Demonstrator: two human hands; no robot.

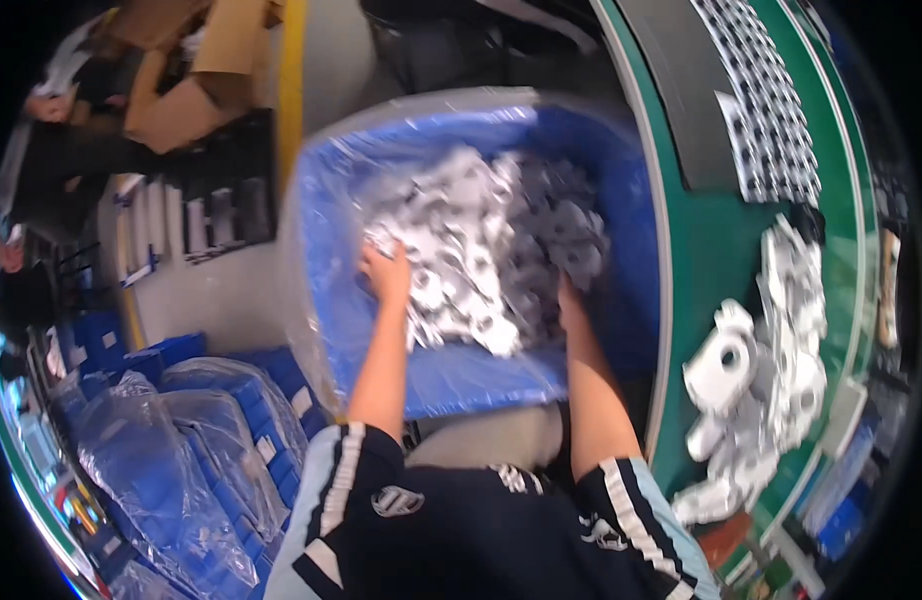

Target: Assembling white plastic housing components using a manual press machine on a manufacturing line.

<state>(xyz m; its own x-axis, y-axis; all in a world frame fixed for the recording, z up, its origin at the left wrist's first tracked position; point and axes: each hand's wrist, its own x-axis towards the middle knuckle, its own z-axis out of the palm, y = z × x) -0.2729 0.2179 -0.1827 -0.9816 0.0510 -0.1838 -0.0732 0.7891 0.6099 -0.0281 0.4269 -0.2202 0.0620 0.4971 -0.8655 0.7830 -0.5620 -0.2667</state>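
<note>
A large bin lined with blue plastic [446, 385] stands before me, holding a heap of white moulded parts [451, 270] with round holes. At the heap's left side, my left hand [386, 270] is closed on a white moulded part [383, 241] by its fingertips. My right hand [569, 300] reaches into the shaded right side of the heap; parts there cover its fingers, so its grip does not show. Some blur softens the parts' outlines.
To the right runs a green-topped bench [696, 240] with more white parts [721, 370] and a tray of small dark-and-white pieces [771, 120]. Plastic-wrapped blue crates [181, 460] stand at lower left. Open cardboard boxes [196, 80] and another person's arm [51, 108] are at upper left.
</note>
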